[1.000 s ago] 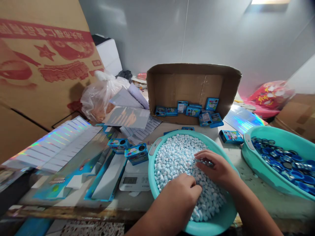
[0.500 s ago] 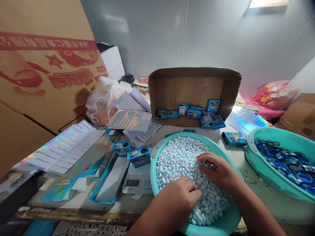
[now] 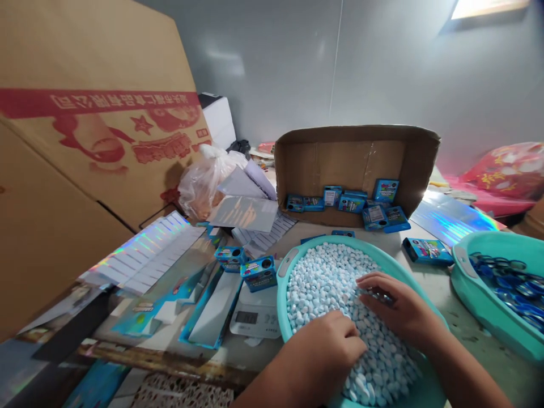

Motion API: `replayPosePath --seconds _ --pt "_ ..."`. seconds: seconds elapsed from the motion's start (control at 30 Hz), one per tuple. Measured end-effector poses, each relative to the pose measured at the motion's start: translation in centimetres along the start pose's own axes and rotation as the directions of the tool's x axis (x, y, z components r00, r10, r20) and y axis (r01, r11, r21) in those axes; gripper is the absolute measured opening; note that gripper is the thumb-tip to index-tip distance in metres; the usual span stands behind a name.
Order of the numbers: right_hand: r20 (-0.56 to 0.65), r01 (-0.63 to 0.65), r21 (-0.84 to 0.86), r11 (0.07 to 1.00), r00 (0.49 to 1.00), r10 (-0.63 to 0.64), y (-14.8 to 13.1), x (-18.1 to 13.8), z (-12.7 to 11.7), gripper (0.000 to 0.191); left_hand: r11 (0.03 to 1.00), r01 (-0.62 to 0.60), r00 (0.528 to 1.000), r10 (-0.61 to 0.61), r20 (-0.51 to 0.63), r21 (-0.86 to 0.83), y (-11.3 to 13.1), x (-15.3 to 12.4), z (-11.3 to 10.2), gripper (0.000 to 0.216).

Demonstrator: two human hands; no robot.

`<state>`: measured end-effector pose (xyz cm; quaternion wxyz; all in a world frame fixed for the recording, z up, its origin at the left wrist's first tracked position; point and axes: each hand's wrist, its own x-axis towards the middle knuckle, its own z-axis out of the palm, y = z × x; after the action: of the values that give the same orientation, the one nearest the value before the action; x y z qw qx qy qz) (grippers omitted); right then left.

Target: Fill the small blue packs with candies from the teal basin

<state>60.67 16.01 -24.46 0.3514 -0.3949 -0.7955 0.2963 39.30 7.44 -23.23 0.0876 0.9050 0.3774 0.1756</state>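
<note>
A teal basin (image 3: 284,289) heaped with small pale blue and white candies (image 3: 335,277) stands in front of me. Over the candies' near left part rests my left hand (image 3: 327,348), its fingers curled down and pressed together; whatever they hold is hidden. My right hand (image 3: 397,303) lies low on the right side of the heap, fingers bent and apart from the thumb, touching the candies. Left of the basin is a white digital scale (image 3: 255,317). Two small blue printed boxes (image 3: 258,273) stand on or beside its back edge.
A long blue open tray (image 3: 215,311) lies left of the scale. Behind the basin, a cardboard box (image 3: 357,153) on its side holds several small blue boxes. A second teal basin (image 3: 471,277) with blue round tins is at right. A large carton (image 3: 97,51) rises at left.
The whole view has shifted, so everything sits further right and slightly lower. Both hands remain in the candies with nearly the same pose.
</note>
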Motion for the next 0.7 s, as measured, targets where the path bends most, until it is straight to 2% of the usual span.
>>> replayPosePath --seconds 0.1,0.2,0.3,0.37,0.43,0.7 --pt "0.007 -0.009 0.007 1.000 1.000 0.009 -0.2 0.0 0.0 0.013 0.996 -0.022 0.976 0.004 -0.219 -0.082 -1.0 -0.6 -1.2 0.012" --pt "0.005 -0.020 0.012 1.000 1.000 0.020 -0.4 0.1 0.0 0.014 0.991 -0.004 0.897 -0.055 -0.439 -0.132 -3.3 -1.9 -3.6 0.023" --pt "0.010 -0.017 0.022 1.000 1.000 0.017 -0.7 0.1 -0.1 0.014 0.985 0.139 0.818 -0.171 -0.549 -0.099 -6.3 -3.3 -5.8 0.018" --pt "0.021 -0.025 0.024 0.999 0.999 0.024 -0.9 0.2 -0.2 0.013 0.965 0.252 0.765 -0.241 -0.597 -0.068 -8.3 -4.1 -6.6 0.013" --pt "0.030 -0.039 0.024 0.999 0.999 0.038 -1.0 0.2 -0.2 0.012 0.942 0.334 0.731 -0.282 -0.621 -0.034 -9.8 -4.6 -6.9 0.012" --pt "0.013 -0.045 0.069 0.997 0.999 0.044 -1.3 0.2 0.0 0.008 0.888 0.458 0.726 -0.398 -0.561 -0.037 -12.6 -5.6 -5.7 0.020"
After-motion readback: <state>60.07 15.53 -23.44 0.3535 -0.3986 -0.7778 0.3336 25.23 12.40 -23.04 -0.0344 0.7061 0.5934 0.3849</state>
